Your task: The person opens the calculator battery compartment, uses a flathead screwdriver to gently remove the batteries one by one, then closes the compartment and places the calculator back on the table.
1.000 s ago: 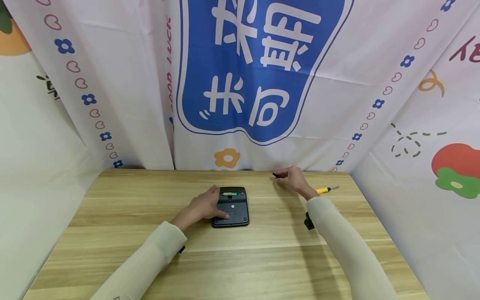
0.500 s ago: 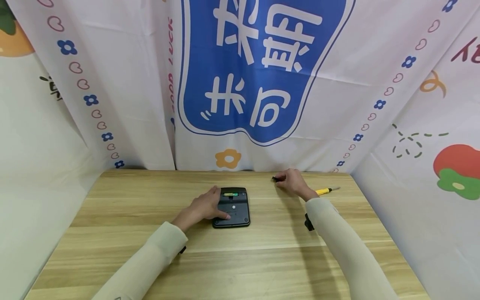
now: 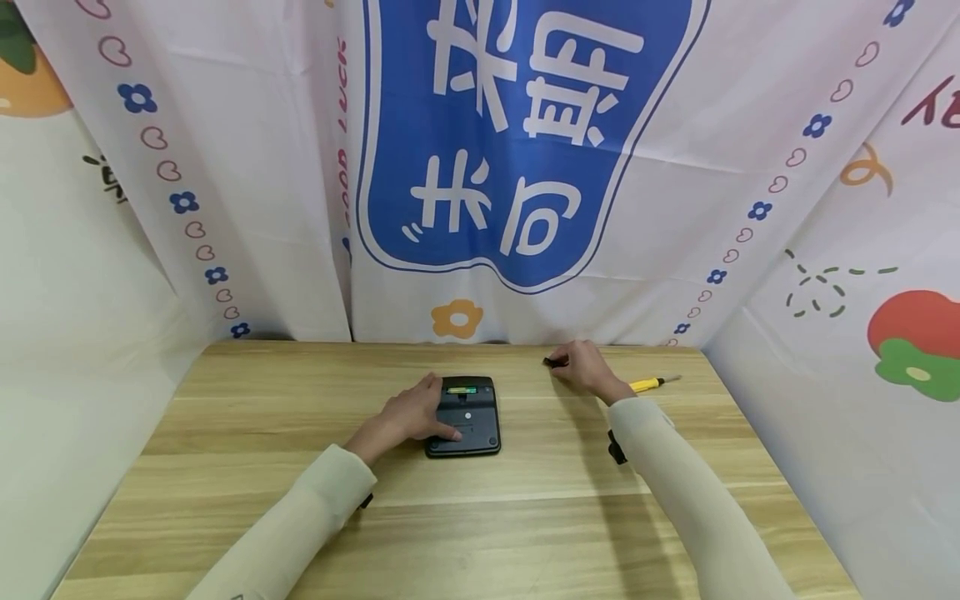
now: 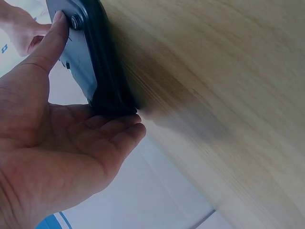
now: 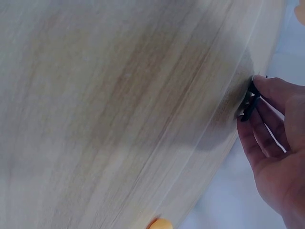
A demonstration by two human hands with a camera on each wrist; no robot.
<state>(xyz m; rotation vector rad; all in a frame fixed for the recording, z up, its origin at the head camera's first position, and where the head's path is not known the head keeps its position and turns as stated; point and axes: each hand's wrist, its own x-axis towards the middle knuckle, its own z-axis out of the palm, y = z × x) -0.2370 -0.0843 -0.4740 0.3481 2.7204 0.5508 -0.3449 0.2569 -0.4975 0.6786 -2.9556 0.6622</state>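
A black calculator [image 3: 472, 425] lies face down on the wooden table, its battery slot uncovered with a green and yellow battery [image 3: 461, 390] inside. My left hand [image 3: 405, 417] grips its left side. In the left wrist view the thumb [image 4: 55, 40] presses on the calculator's back while the fingers [image 4: 112, 131] curl against its edge. To the right, near the far table edge, my right hand [image 3: 585, 367] pinches a small black battery cover [image 5: 249, 101] between thumb and fingertips, close over the wood.
A screwdriver with a yellow handle [image 3: 645, 385] lies on the table [image 3: 480, 533] just right of my right hand. Printed white cloth [image 3: 637, 308] hangs behind the far edge and on both sides.
My right hand has come slightly nearer with the battery cover, which has tilted a little. The left hand and the calculator have stayed in place.
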